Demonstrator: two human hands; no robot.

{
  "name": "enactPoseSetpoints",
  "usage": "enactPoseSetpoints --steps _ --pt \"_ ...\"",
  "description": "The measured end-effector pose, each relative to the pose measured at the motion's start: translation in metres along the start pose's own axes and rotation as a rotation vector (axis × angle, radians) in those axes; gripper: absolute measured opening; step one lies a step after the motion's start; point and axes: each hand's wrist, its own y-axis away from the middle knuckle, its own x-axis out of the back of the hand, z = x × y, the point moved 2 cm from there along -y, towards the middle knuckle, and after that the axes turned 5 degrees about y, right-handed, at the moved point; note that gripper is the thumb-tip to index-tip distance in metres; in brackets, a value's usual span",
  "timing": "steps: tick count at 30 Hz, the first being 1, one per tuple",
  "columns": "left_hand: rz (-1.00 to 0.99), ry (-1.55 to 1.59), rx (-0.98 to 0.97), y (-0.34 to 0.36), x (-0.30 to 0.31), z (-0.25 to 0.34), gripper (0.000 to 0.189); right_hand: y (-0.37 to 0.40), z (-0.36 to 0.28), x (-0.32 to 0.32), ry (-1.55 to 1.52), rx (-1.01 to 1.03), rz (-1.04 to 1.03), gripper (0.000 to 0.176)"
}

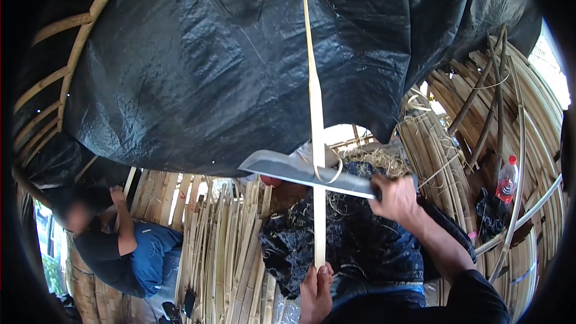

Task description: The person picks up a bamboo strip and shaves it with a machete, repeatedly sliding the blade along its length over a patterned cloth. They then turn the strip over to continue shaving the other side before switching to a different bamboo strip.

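My left hand (316, 293) is closed around the lower end of a long pale bamboo strip (317, 114), which stands nearly upright before me and narrows toward its top. My right hand (394, 197) grips the dark handle of a machete (288, 171). Its broad blade points left and lies across the strip at about mid-length. A thin curled shaving (337, 173) rises beside the strip at the blade. Beneath, a dark patterned cloth (372, 222) with shavings on it covers my lap.
Black plastic sheeting (240, 72) hangs ahead. Split bamboo strips (219, 240) lie at left, with a bundle (435, 162) and stacked slats (534, 126) at right. A co-worker (114, 234) sits at far left. A red-capped bottle (507, 180) stands at right.
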Motion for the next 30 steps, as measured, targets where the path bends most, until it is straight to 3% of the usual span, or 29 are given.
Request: enactPoseSetpoints --steps 1,3,5,7,9,10,13,17,19,21,22,25,26,27,29,30 --pt "0.024 0.018 0.040 -0.002 0.001 0.000 0.028 0.007 -0.006 0.001 0.033 0.018 -0.036 0.023" --pt "0.006 -0.018 -0.032 0.000 0.001 0.003 0.027 0.012 0.003 0.002 -0.029 0.236 -0.030 0.023" --pt "0.022 0.020 -0.028 0.000 -0.003 0.003 0.026 0.008 0.017 0.002 0.060 0.335 0.081 0.024" --pt "0.004 -0.003 -0.012 -0.002 -0.002 0.009 0.027 -0.003 0.027 0.004 0.030 -0.006 -0.013 0.019" --pt "-0.005 -0.023 0.022 0.004 0.002 0.015 0.027 -0.013 0.024 0.011 0.121 -0.047 0.100 0.016" --pt "-0.008 0.053 0.046 0.004 -0.001 0.016 0.028 -0.011 0.022 0.007 0.037 -0.096 0.034 0.015" --pt "-0.043 0.170 0.039 -0.004 0.000 0.014 0.028 0.010 0.007 0.004 0.058 0.016 -0.059 0.021" --pt "0.052 0.068 0.056 0.002 -0.005 0.006 0.027 0.011 0.028 0.000 0.042 0.297 0.021 0.024" --pt "0.097 0.082 0.070 0.001 0.002 0.002 0.026 -0.004 0.034 0.003 -0.023 -0.078 -0.007 0.021" --pt "-0.043 0.124 0.010 0.001 0.010 0.000 0.020 -0.014 0.042 0.001 0.076 -0.111 0.130 0.017" --pt "0.069 0.104 -0.038 0.005 0.003 -0.010 0.020 -0.014 0.035 0.008 0.020 -0.136 0.026 0.017" --pt "0.037 0.096 -0.050 -0.003 0.002 -0.009 0.022 0.009 0.021 -0.004 0.006 -0.045 -0.073 0.026" --pt "0.019 0.085 -0.044 -0.004 0.004 -0.007 0.023 0.013 0.020 0.003 0.050 0.141 0.017 0.029" --pt "0.002 0.076 -0.032 -0.003 0.005 -0.006 0.025 0.012 0.026 0.004 0.054 0.138 0.017 0.029" --pt "-0.028 0.055 -0.010 -0.001 0.004 -0.005 0.028 0.009 0.035 0.004 0.064 0.322 0.052 0.028" --pt "-0.031 0.051 -0.012 -0.002 0.002 -0.005 0.028 0.008 0.041 -0.002 0.087 0.158 0.045 0.027"
